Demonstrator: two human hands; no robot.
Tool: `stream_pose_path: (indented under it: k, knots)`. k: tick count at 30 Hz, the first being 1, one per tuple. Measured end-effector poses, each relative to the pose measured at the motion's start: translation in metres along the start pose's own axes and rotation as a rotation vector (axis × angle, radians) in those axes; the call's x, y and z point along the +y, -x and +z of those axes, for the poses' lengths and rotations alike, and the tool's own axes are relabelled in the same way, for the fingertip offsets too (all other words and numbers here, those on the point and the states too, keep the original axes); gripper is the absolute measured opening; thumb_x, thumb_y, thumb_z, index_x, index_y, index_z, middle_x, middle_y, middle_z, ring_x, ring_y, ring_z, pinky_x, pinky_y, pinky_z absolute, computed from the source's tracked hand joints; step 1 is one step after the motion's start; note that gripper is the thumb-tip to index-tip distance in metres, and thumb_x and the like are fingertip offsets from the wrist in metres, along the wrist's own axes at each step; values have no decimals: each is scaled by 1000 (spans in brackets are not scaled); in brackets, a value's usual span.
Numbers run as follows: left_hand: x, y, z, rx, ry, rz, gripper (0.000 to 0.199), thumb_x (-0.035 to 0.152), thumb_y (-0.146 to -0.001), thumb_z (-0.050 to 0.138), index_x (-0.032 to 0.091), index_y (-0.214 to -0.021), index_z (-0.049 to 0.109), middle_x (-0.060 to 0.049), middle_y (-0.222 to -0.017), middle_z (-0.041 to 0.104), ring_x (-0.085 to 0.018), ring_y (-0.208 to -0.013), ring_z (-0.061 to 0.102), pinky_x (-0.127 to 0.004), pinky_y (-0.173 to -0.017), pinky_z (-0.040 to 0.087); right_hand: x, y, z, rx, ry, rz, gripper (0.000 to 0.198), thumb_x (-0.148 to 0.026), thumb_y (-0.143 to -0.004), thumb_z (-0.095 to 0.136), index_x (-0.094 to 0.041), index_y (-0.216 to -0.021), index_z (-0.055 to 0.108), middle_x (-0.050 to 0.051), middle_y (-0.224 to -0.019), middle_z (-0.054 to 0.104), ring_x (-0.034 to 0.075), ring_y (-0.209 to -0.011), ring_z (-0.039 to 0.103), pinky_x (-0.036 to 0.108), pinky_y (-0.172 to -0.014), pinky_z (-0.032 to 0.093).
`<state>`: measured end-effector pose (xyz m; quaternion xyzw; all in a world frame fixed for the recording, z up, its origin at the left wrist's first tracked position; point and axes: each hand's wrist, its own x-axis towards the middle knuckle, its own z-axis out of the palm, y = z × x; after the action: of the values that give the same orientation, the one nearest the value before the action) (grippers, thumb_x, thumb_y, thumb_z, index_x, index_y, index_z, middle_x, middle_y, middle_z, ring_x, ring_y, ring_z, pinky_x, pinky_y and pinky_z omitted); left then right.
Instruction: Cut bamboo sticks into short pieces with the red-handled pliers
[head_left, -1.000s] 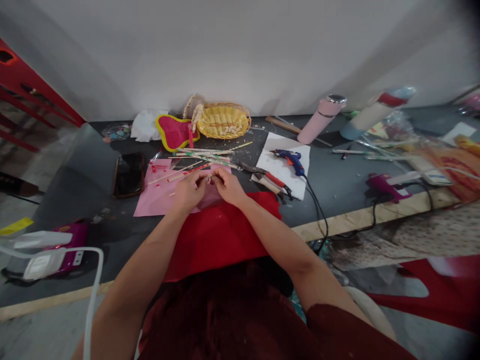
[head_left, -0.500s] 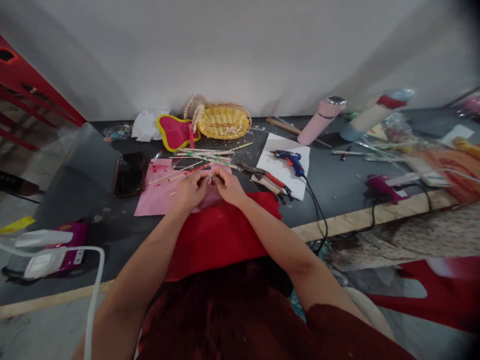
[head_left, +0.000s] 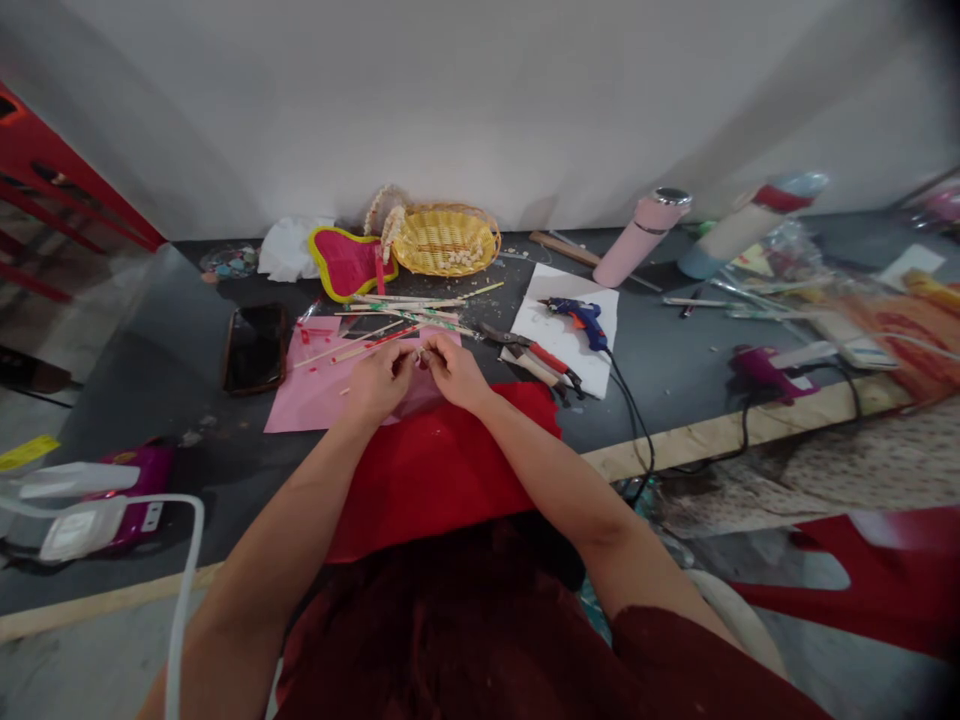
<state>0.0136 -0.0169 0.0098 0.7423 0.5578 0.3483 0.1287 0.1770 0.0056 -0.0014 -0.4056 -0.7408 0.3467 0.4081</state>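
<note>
Whitish, a small piece point(head_left: 420, 355) is pinched mid-frame between the fingertips of the left hand point(head_left: 381, 382) and right hand point(head_left: 457, 372). Being so tiny, it could slip if the pinch rolls it, dropping onto the pink sheet point(head_left: 300, 402) or, lower-centre, the red cloth point(head_left: 442, 480). Any lettering on the yellow strip point(head_left: 28, 452), far left, is unreadable.

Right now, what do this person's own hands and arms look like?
Both the left hand and the right hand are ungloved, and no watch or bracelet shows on either wrist. A dark maroon short sleeve ends on the right upper arm; no sleeve shows on the left. Fingernails are too small to judge.
</note>
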Motion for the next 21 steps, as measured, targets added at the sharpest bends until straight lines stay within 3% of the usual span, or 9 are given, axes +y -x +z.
stream_pose_path:
  k: [21]
  knots:
    - [0, -2, 2, -33, -85, -36, 18, 28, -91, 51, 21, -96, 67, -6, -92, 73, -20, -83, 66, -30, -71, 45, 3, 0, 0, -2, 70, 10, 10, -27, -90, 45, -21, -88, 54, 1, -81, 65, 14, -73, 60, 26, -71, 45]
